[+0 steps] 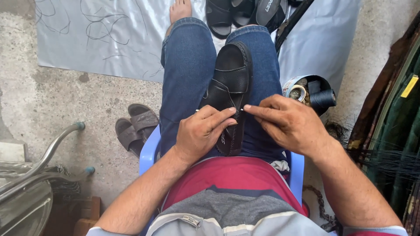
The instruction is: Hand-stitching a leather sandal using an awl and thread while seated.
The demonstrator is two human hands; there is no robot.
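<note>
A black leather sandal (232,70) lies lengthwise on my lap, held between my blue-jeaned thighs, toe pointing away. My left hand (201,131) rests on the sandal's near end, its fingers gripping the strap edge. From the right, my right hand (286,122) reaches in with forefinger and thumb pinched at the same strap, fingertips almost touching those of the left. Whatever the right fingers pinch is too small to make out.
I sit on a blue plastic chair (151,150). A brown pair of sandals (135,126) lies on the concrete at left. A round tin with dark thread spools (313,91) stands at right. More black sandals (236,13) lie on a grey sheet ahead. Metal chair legs (48,157) stand at left.
</note>
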